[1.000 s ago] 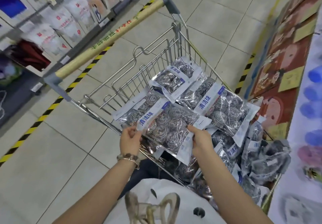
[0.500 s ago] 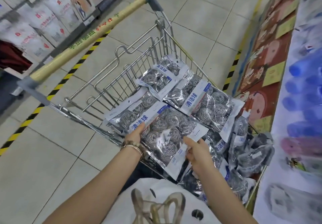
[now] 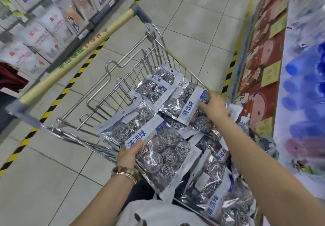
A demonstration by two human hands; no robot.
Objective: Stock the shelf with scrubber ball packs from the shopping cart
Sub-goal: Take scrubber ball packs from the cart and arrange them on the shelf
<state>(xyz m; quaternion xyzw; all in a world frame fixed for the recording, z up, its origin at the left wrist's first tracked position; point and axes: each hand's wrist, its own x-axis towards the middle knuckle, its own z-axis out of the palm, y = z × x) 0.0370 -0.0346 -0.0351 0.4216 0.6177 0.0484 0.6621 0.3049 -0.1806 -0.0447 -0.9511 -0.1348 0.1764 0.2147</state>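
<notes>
A wire shopping cart [image 3: 123, 78] holds several clear packs of steel scrubber balls with white and blue labels. My left hand [image 3: 129, 153] grips the near pack [image 3: 163, 153] at its label end, above the cart's near rim. My right hand [image 3: 213, 107] reaches further in and rests on a second pack [image 3: 182, 102] by the cart's right side, fingers over its label edge; whether it has closed on that pack I cannot tell. More packs [image 3: 153, 85] lie behind and beneath, and others [image 3: 216, 196] pile at the near right.
The cart's wooden handle bar [image 3: 79, 55] runs diagonally at left. Shelves of white bagged goods [image 3: 35, 37] line the left aisle behind black-yellow floor tape [image 3: 58, 99]. A display with blue bottles [image 3: 306, 78] and a printed red panel [image 3: 260, 53] stands at right. Tiled floor lies between.
My right hand let go of the near pack and moved forward and right onto the second pack. My left hand alone now holds the near pack, slightly raised.
</notes>
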